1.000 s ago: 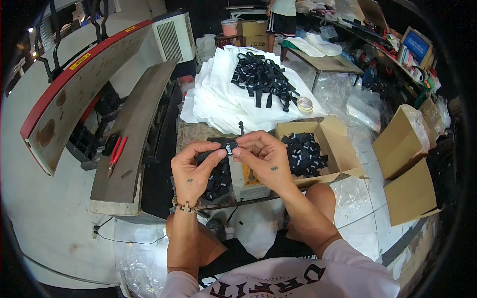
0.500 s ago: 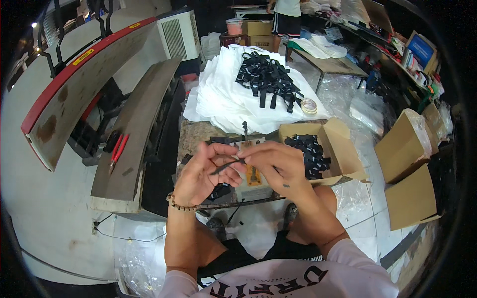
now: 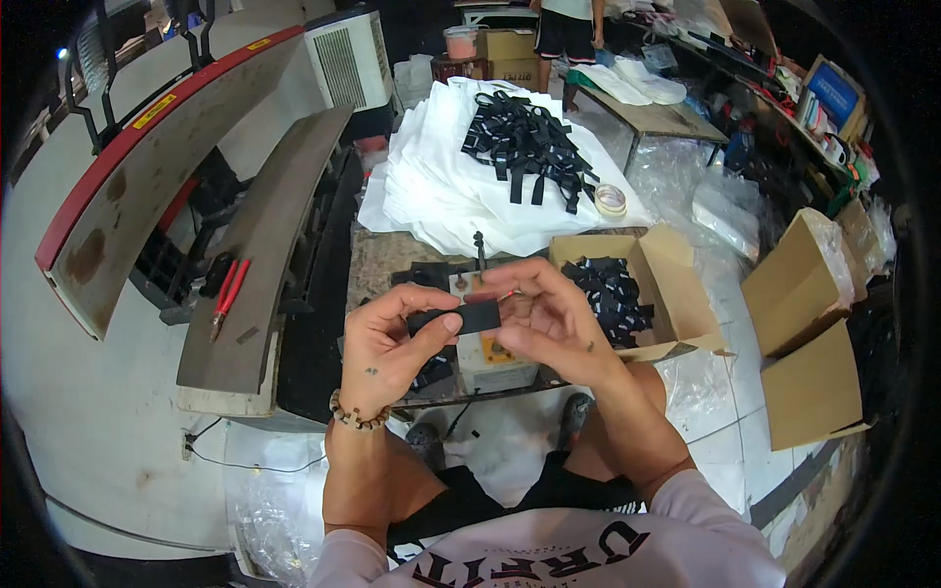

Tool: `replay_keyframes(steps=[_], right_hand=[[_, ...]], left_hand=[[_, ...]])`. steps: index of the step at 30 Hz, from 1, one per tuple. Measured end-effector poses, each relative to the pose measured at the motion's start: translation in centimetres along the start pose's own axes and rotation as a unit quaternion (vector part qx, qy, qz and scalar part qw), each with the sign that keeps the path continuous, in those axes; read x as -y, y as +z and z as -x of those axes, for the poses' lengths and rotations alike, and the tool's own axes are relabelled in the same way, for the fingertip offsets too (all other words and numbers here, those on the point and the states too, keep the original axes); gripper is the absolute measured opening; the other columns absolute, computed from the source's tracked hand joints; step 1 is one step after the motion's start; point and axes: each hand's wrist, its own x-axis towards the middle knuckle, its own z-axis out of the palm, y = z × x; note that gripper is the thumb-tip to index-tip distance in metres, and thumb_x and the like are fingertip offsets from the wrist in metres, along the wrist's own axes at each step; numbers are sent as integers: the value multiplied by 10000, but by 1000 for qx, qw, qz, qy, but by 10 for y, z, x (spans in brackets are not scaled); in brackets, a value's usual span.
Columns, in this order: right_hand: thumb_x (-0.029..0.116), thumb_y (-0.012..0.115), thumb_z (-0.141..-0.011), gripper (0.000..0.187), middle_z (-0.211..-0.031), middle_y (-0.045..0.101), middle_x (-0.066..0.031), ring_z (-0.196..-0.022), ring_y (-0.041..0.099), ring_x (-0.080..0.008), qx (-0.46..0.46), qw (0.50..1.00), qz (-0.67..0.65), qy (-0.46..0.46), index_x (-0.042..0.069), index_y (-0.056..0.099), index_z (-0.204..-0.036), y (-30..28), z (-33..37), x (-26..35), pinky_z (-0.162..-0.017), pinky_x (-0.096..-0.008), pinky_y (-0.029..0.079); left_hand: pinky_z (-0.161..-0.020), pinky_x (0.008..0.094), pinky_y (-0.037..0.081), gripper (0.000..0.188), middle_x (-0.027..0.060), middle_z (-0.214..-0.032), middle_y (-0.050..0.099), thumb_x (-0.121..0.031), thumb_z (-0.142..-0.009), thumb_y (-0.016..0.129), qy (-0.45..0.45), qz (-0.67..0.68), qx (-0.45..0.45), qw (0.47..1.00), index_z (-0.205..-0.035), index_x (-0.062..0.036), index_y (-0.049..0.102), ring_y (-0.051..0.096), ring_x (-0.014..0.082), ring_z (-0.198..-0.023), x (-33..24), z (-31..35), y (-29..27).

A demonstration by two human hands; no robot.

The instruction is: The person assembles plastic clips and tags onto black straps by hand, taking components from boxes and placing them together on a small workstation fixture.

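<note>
Pinched between the thumb and fingers of my left hand (image 3: 387, 338) is a short, flat black fabric strip (image 3: 475, 318), stretched level toward the right. My right hand (image 3: 554, 323) is at the strip's right end, its thumb and fingers apart around that end; no grip shows. A thin red piece (image 3: 507, 294) shows by the right fingertips; I cannot make out what it is. Below and behind both hands stands a small pale box-shaped device (image 3: 497, 377) with a yellow-orange panel and a dark upright post. My hands hide part of it.
Right of the device, an open cardboard box (image 3: 676, 284) contains several black strips. Behind it, white sheets (image 3: 421, 186) carry a heap of black straps (image 3: 529, 147) and a tape roll (image 3: 610, 201). Red-handled pliers (image 3: 229, 297) lie on the left board. Another person (image 3: 567, 34) stands at the back.
The black strip has turned from slanted and edge-on to level and broadside. My left hand has rolled over, thumb now in front. My right fingers have spread away from the strip.
</note>
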Motion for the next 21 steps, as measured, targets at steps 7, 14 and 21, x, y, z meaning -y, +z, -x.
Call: replay_keyframes(steps=[7,14,21], right_hand=[[41,716,-877,218,-856,701,-24,-735,609,-50,-60,972,226,12,10,703,-1092,-13,-13,-13,-650,-205,469],[7,685,-884,151,-820,702,-28,-695,612,-52,-94,964,249,22,-7,713,-1032,-44,-27,-19,-622,-202,474],[5,684,-885,149,-824,693,-30,-702,627,-69,-119,966,224,54,-15,704,-1031,-73,-28,-35,-641,-208,493]], left_hand=[[-712,260,578,194,95,-951,686,31,-858,714,40,-43,4,998,-1047,44,670,659,124,-825,14,-8,4],[-732,243,558,185,93,-982,695,30,-908,655,-24,-19,-24,999,-1092,40,665,655,111,-831,31,-26,-10],[-716,242,558,172,76,-892,700,-3,-893,689,-74,-35,-38,996,-1060,38,675,651,99,-763,61,-48,-3]])
